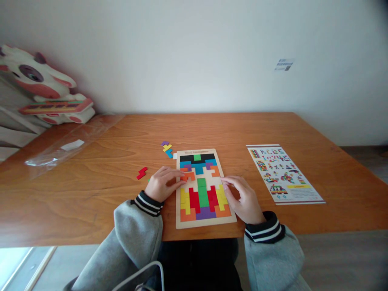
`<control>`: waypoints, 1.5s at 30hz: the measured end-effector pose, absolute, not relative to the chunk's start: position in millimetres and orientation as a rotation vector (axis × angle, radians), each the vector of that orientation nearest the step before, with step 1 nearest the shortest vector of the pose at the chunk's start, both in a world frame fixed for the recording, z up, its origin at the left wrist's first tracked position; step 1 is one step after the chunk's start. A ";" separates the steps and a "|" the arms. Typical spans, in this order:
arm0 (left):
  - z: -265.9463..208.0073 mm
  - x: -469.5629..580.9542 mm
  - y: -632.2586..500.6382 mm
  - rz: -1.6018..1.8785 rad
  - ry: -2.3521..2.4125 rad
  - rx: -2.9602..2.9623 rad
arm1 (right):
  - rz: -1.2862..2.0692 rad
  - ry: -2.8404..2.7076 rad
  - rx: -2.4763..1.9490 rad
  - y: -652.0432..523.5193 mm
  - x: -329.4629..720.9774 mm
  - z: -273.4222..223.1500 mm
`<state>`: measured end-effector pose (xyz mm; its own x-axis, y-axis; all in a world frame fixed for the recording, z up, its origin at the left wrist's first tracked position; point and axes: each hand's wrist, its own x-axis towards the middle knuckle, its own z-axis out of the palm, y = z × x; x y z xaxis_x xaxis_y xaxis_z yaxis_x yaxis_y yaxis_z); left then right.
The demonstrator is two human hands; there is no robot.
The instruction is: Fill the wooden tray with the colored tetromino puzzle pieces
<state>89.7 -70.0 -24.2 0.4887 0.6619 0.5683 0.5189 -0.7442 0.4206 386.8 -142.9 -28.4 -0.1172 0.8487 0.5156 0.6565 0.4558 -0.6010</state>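
Note:
A wooden puzzle board [181, 224] lies in front of me, partly filled with coloured block pieces. My left hand [162, 182] reaches over its left edge, thumb and fingers closing on an orange puzzle piece [190, 176]. From the right, my right hand [242, 198] is curled in a pinch, with its fingertips at the board's right edge. Whether they grip the rim or something small is hidden. Green pieces [202, 193] stand in the board's middle, flanked by red pieces [194, 201] and yellow pieces [222, 198]. Bare pale wood shows around the orange piece and above the green ones.
Loose on the table [121, 214] left of the board are a red piece [142, 173], and farther back a purple, a yellow [167, 148] and a blue piece. A printed pattern sheet [285, 173] lies right. Clear plastic wrapping [75, 141] and a cow-shaped toy keyboard [57, 101] are far left.

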 end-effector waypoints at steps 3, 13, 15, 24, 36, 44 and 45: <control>-26.4 92.8 -73.5 1.041 0.904 2.569 | 0.301 -1.844 -1.282 -143.1 386.5 -28.5; -27.2 88.8 -75.6 0.967 0.855 2.532 | 0.299 -1.848 -1.288 -142.8 387.7 -29.7; -27.2 88.0 -76.7 0.944 0.847 2.534 | 0.289 -1.853 -1.284 -142.8 387.4 -28.6; -28.9 87.7 -83.2 0.871 0.792 2.710 | 0.280 -1.854 -1.290 -142.3 387.0 -28.2; -41.1 88.5 -90.9 0.878 0.707 2.750 | 0.293 -1.869 -1.287 -143.0 387.7 -29.4; -27.2 71.4 -88.1 0.974 0.995 2.718 | 0.283 -1.865 -1.270 -142.7 386.5 -26.7; -26.1 68.0 -87.8 0.985 1.033 2.710 | 0.280 -1.865 -1.270 -142.6 386.3 -26.3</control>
